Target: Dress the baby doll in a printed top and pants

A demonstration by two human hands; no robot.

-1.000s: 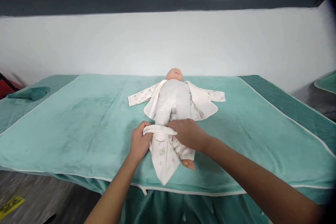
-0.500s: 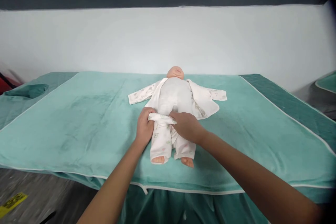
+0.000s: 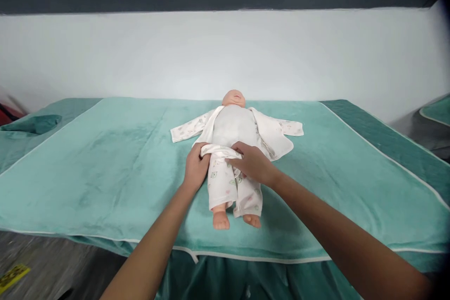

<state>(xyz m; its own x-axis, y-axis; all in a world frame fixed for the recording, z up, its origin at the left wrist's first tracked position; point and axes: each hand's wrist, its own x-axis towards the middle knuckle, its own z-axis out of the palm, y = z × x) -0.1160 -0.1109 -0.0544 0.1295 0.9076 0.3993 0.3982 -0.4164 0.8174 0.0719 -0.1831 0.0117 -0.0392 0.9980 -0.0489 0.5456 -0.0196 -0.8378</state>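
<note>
A baby doll (image 3: pixel 232 124) lies on its back on a teal towel (image 3: pixel 105 173), head toward the wall. An open white printed jacket (image 3: pixel 272 135) is spread under its torso, sleeves out to both sides. White printed trousers (image 3: pixel 228 187) cover both legs, and the bare feet stick out at the near end. My left hand (image 3: pixel 196 167) grips the trousers' waistband at the doll's left-side hip in the view. My right hand (image 3: pixel 252 163) is closed on the waistband at the other hip.
The towel covers a padded table whose near edge (image 3: pixel 246 258) runs just below the doll's feet. A dark green pillow (image 3: pixel 33 124) lies at the far left. A white wall rises behind the table. Another teal-covered surface (image 3: pixel 438 110) shows at the right.
Both hands have drawn the trousers' waistband up from the doll's knees to its hips. The trouser legs now fit over both legs, and both feet show.
</note>
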